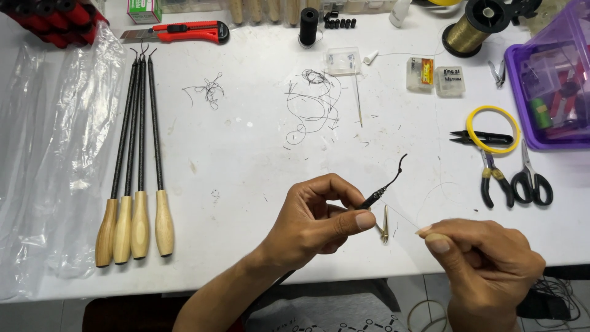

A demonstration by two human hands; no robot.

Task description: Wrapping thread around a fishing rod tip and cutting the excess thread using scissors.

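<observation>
My left hand (316, 221) pinches a thin black rod with a curved hook tip (393, 175), holding it just below the tip. My right hand (482, 258) sits to the right, its thumb and forefinger closed on a fine clear thread (402, 215) that runs up to the rod. A small metal clip (385, 225) lies on the white table (246, 160) between the two hands.
Several finished black rods with wooden handles (138, 184) lie at the left beside clear plastic bags (43, 154). Loose black thread scraps (313, 104), a red utility knife (184, 32), scissors (531, 178), pliers (495, 178), a gold thread spool (470, 31) and a purple bin (550, 80) surround the work spot.
</observation>
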